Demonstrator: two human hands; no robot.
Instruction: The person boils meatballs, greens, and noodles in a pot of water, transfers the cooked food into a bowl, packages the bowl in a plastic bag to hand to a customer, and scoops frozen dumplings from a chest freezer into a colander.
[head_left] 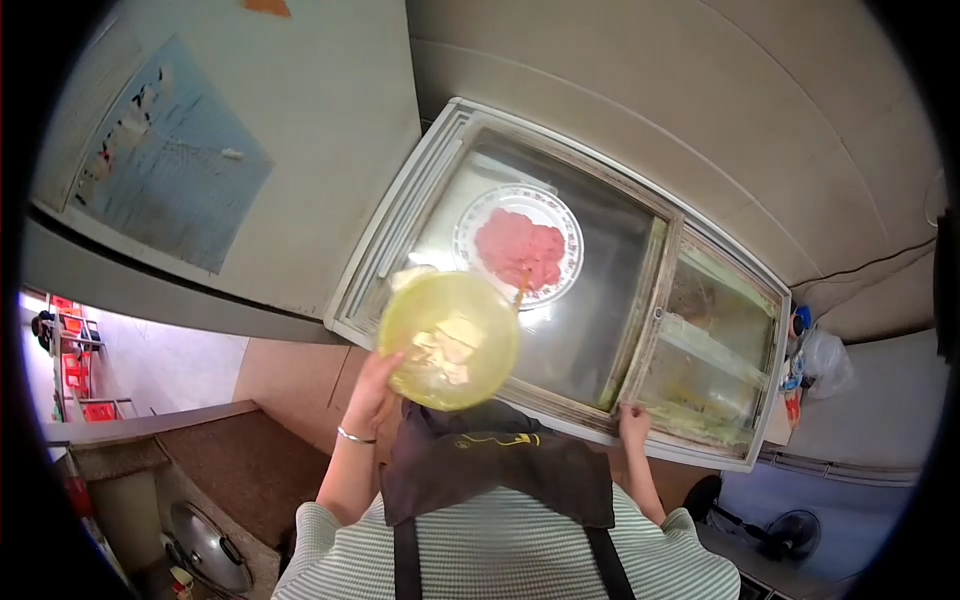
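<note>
My left hand grips the rim of a translucent yellow-green bowl. Pale, flat pieces of food lie in the bottom of the bowl, and I cannot tell what they are. The bowl is tilted toward me above the near left edge of a chest freezer. Behind it, a white patterned plate holds a mound of pink meat on the freezer's glass. My right hand has its fingers closed at the near corner of the sliding glass lid's frame.
A tall pale cabinet stands left of the freezer. To the right are a clear plastic bag and a black fan. At lower left, a round pot lid lies by a brown counter. Red stools are farther off.
</note>
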